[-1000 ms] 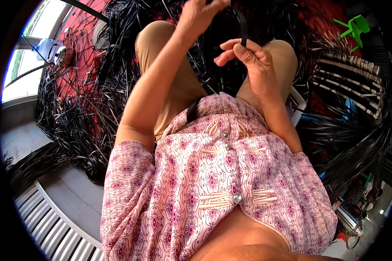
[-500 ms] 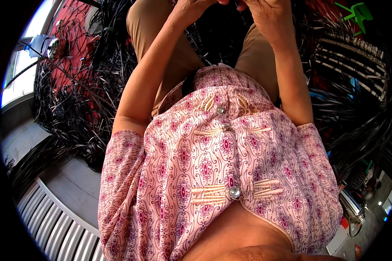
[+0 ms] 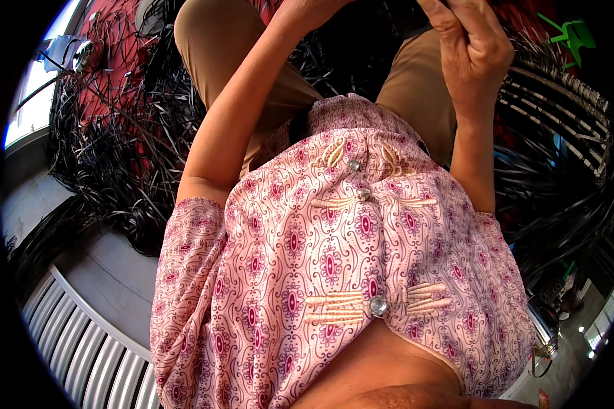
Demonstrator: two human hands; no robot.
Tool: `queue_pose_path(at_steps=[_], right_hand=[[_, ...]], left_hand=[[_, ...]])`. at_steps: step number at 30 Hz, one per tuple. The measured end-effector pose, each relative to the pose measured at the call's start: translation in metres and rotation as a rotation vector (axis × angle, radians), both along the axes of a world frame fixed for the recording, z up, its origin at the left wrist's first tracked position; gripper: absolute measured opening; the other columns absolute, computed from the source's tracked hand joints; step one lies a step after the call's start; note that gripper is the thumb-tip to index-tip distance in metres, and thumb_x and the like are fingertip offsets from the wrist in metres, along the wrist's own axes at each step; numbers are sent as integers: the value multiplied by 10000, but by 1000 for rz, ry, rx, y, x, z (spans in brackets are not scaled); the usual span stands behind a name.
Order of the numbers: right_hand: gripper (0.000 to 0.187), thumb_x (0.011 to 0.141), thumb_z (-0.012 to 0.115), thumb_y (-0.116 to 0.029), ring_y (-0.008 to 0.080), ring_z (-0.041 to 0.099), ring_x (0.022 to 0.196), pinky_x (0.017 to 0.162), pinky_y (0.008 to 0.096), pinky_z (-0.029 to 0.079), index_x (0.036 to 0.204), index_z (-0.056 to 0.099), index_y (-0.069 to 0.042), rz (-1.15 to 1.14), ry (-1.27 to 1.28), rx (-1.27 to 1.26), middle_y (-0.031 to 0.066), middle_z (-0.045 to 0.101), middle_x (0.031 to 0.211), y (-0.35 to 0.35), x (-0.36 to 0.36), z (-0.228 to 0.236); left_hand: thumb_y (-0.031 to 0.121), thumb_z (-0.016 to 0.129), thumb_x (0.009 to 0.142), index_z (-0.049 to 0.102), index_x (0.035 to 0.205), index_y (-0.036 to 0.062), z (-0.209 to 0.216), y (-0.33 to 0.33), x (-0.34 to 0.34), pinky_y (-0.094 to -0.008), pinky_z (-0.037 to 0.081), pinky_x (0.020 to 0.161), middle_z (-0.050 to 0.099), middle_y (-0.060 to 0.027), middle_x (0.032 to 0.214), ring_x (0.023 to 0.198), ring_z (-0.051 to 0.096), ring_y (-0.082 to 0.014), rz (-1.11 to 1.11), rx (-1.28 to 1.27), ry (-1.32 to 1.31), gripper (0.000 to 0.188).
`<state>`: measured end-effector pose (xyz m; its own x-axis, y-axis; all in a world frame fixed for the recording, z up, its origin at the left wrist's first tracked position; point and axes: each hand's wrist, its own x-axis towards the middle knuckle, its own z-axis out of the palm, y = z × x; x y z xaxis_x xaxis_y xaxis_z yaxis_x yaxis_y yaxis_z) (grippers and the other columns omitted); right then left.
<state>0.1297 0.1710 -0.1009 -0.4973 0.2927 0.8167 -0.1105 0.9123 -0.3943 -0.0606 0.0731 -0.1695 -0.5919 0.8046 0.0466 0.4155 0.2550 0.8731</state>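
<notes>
My left hand (image 3: 315, 9) is at the upper edge, above my left knee, and its fingers are cut off by the frame. To its right, over my right thigh, my right hand (image 3: 479, 51) is raised with its fingers bent and the fingertips pressed together at the top edge. Whatever it pinches, if anything, cannot be made out. The two hands are apart. Dark strips (image 3: 320, 65) lie between my knees below them, partly in shadow.
Tangled black strips (image 3: 126, 177) spread over a red surface (image 3: 116, 41) on the left. On the right are a curved frame with pale bands (image 3: 559, 102), more black strips (image 3: 546, 191) and a green plastic object (image 3: 574, 39). A slatted metal bench (image 3: 92, 351) stands lower left.
My right hand has moved right and down, away from my left hand, and more of it shows. My left hand has shifted slightly toward the top right. My knees have spread a little.
</notes>
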Motion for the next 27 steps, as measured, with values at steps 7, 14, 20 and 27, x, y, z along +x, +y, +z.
queue_pose_path(at_steps=[7,14,20,27], right_hand=[[99,865,786,-151,30,650,612,528,140,464,877,780,-52,223,-181,-223,18,760,802,7,41,8],[135,921,728,-111,96,661,575,489,182,459,877,758,12,175,88,-280,102,760,815,-7,37,9],[176,958,709,-168,101,647,645,566,215,479,964,744,5,152,20,-400,68,712,791,-11,7,18],[378,968,711,-270,20,558,563,493,215,434,701,619,-18,154,-3,-215,-9,600,604,40,-93,33]], left_hand=[[450,719,874,598,936,-42,-2,-2,-3,-431,464,733,612,-198,831,805,607,-299,7,-12,140,510],[462,719,868,614,977,-54,-14,-1,-7,-446,482,777,635,-238,908,872,635,-355,0,59,247,538],[463,716,885,631,1110,-29,-28,-6,-10,-437,505,806,675,-177,971,891,647,-351,42,129,90,548],[174,664,937,672,1019,93,-102,-26,-26,-312,484,620,675,-14,876,767,665,-151,421,408,-658,116]])
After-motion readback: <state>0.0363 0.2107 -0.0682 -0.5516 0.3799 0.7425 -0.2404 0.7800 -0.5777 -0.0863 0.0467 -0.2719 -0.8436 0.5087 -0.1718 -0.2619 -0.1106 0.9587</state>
